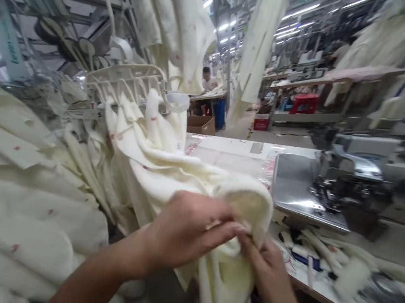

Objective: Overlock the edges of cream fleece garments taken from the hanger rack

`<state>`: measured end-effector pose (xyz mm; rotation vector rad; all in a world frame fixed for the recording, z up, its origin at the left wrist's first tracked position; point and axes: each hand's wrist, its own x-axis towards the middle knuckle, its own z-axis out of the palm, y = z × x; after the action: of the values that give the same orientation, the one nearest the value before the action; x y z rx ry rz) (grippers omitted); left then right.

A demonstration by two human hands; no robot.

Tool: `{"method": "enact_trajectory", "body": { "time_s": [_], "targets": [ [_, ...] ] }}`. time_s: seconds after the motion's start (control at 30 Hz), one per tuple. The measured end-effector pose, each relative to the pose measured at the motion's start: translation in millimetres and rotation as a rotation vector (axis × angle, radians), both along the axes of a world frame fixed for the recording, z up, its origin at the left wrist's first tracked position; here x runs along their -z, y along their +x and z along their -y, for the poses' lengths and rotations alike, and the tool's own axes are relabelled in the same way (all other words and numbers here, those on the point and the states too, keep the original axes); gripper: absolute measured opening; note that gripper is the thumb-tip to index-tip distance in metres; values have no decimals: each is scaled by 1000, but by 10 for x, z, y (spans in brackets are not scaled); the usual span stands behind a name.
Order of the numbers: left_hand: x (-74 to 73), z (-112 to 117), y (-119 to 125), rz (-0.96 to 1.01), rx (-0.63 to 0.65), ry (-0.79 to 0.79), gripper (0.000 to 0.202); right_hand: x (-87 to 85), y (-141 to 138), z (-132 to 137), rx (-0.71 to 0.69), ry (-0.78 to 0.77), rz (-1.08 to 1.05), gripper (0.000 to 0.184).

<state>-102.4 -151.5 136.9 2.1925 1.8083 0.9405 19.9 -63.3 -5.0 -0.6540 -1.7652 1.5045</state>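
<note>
A cream fabric garment piece (171,172) stretches from a white clip hanger (131,72) at the left to my two hands. My left hand (194,228) is closed, its thumb and fingers pinching the fabric edge. Beside it, my right hand (266,264) also grips the edge, and the fingertips of both hands meet there. Between and above the hands the cloth curls into a rounded loop, while its lower part hangs down below them. Some of the right hand's fingers are hidden behind the fabric.
To the right a sewing machine (352,177) with a shiny metal plate (296,190) stands on a white table (225,145). Fabric scraps (329,256) lie along its front. More cream pieces (18,219) hang at the left. Another person (210,79) sits far back.
</note>
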Motion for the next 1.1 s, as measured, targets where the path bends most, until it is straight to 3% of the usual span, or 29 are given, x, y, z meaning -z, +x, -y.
{"method": "enact_trajectory", "body": {
  "time_s": [0.07,0.1,0.13,0.2,0.27,0.33,0.43,0.5,0.57,0.63,0.7,0.8,0.83,0.9,1.0,1.07,1.1],
  "targets": [
    [-200,-235,88,-309,-64,241,53,-416,262,-283,113,125,-12,30],
    [-264,-371,112,-404,-26,249,63,-583,396,-405,168,206,-40,28],
    [-313,-512,125,-466,29,191,62,-699,521,-505,209,283,-63,30],
    [-390,-778,117,-483,72,71,36,-740,719,-633,259,452,-30,47],
    [-459,-973,65,-398,12,87,22,-542,831,-673,242,604,144,60],
    [-509,-1085,-15,-306,-45,161,21,-203,851,-651,205,716,352,50],
    [-503,-1145,-112,-192,-54,123,21,294,746,-583,292,826,473,40],
    [-444,-1154,-155,-130,-34,86,22,488,667,-556,328,831,497,37],
    [-362,-1169,-237,-201,-27,80,24,534,679,-559,271,785,487,34],
    [-276,-1230,-408,-410,-124,108,20,435,831,-588,175,666,477,34],
    [-200,-1373,-645,-536,-228,36,17,216,1092,-642,102,501,502,33],
    [-103,-1719,-895,-289,-140,-256,23,-202,1440,-794,76,335,564,24],
    [-63,-1839,-890,-169,-97,-283,27,-322,1493,-867,85,328,557,22],
    [52,-2024,-704,-48,-100,-124,34,-475,1492,-1036,151,365,526,22],
    [352,-2078,-81,-140,-93,271,41,-470,1348,-1259,319,446,496,20],
    [607,-2010,372,-225,110,244,34,-386,1277,-1341,396,455,508,20],
    [728,-1975,555,-239,119,215,30,-347,1263,-1361,416,454,513,20]
  ]
}}
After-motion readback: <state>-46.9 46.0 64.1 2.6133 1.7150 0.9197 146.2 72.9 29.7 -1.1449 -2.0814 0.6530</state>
